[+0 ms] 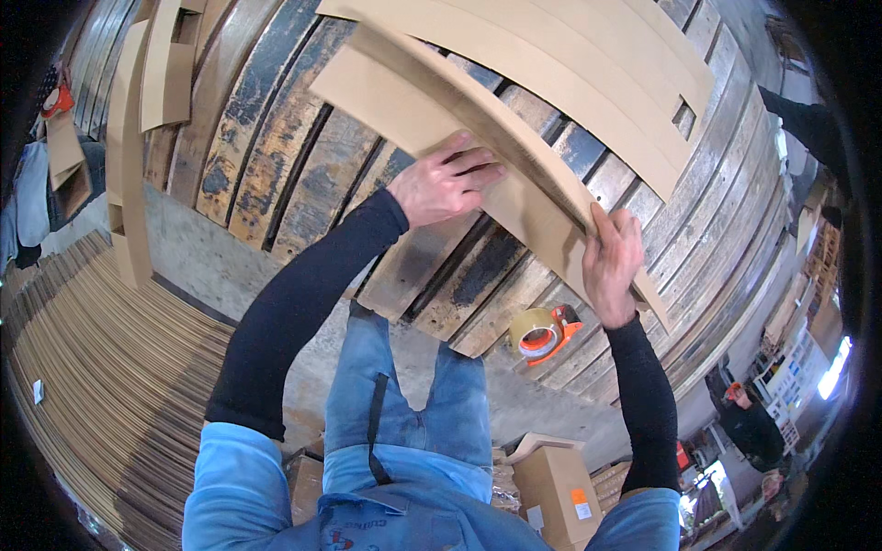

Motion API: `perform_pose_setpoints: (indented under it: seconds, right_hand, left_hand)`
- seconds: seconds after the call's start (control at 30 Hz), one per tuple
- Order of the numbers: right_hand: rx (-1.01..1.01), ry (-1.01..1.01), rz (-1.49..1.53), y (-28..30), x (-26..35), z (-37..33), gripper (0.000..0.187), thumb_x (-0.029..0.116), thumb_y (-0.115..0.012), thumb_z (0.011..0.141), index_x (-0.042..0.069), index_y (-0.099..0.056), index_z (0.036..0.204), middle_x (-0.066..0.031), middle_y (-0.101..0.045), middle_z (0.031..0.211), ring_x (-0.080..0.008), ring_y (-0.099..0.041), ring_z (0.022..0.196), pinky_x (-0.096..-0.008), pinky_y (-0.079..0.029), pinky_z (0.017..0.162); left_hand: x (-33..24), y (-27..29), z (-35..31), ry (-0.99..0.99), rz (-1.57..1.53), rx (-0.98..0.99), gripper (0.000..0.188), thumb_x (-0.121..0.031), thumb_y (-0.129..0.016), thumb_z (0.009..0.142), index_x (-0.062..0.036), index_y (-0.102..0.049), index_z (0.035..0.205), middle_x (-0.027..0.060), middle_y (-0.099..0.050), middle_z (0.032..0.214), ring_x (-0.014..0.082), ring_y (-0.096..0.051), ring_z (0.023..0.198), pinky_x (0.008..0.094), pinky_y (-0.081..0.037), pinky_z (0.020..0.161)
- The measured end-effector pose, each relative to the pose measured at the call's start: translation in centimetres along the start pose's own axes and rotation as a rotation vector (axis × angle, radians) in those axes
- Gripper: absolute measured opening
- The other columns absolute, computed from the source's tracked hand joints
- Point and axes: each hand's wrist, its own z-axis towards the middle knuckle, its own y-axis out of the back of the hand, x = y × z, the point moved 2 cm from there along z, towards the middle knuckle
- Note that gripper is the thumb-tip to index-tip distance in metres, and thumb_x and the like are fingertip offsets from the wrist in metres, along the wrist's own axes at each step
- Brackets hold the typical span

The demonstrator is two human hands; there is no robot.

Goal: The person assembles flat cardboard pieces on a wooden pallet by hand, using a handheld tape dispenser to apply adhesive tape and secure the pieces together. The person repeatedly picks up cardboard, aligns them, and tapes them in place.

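Cardboard (533, 213) | long axis slants down rightward | right fingers (627, 226) pinch it | left fingers (473, 161): hold unclear

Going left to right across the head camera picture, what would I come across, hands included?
Stacked cardboard sheets, the left hand, the orange tape dispenser with its tan roll, the right hand, a person in dark clothes.

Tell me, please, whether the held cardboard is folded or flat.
Partly folded: the cardboard has a long flap standing up from its lower panel.
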Motion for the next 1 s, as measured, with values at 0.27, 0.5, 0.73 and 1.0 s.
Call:
perform_pose_setpoints:
  seconds: [0.27, 0.5, 0.73, 1.0]
  right_hand:
    - [1.009, -0.250, 0.847, -2.3, -11.5, 6.5, 0.050, 0.020, -0.081, 0.085, -0.002, -0.066, 0.128, -0.0099, -0.074, 0.114, -0.0170, -0.069, 0.099, -0.0331, -0.054, 0.090]
    - [0.904, -0.282, 0.633, -1.0, -10.3, 10.2, 0.028, 0.022, -0.072, 0.092, -0.001, -0.076, 0.108, -0.0138, -0.076, 0.092, -0.0205, -0.069, 0.077, -0.0371, -0.055, 0.073]
    - [0.421, 0.075, 0.043, 1.7, -5.7, 9.5, 0.026, 0.019, -0.069, 0.091, 0.006, -0.077, 0.112, -0.0244, -0.071, 0.085, -0.0391, -0.073, 0.085, -0.0478, -0.059, 0.078]
    - [0.109, 0.211, 0.042, 0.6, -3.3, 3.6, 0.051, 0.014, -0.073, 0.084, 0.011, -0.064, 0.134, -0.0202, -0.067, 0.128, -0.0354, -0.066, 0.115, -0.0466, -0.053, 0.100]
  left_hand:
    - [-5.1, -1.3, 2.9, 0.027, -0.018, 0.121, 0.011, -0.030, -0.068, 0.083, -0.0198, -0.065, 0.082, 0.0077, -0.057, 0.146, 0.0244, -0.052, 0.135, 0.0559, -0.033, 0.119]
    - [-6.5, -2.5, 4.9, 0.136, 0.108, 0.215, 0.015, -0.021, -0.063, 0.083, -0.0143, -0.068, 0.096, 0.0159, -0.060, 0.131, 0.0327, -0.052, 0.130, 0.0546, -0.036, 0.114]
    - [-6.6, -3.5, 7.4, 0.229, 0.174, 0.195, 0.021, -0.021, -0.066, 0.080, -0.0137, -0.073, 0.099, 0.0183, -0.065, 0.121, 0.0335, -0.060, 0.120, 0.0526, -0.043, 0.111]
    - [-5.8, -4.4, 6.4, 0.305, 0.105, 0.273, 0.021, -0.027, -0.064, 0.089, -0.0168, -0.072, 0.106, 0.0113, -0.073, 0.098, 0.0294, -0.071, 0.103, 0.0445, -0.059, 0.088]
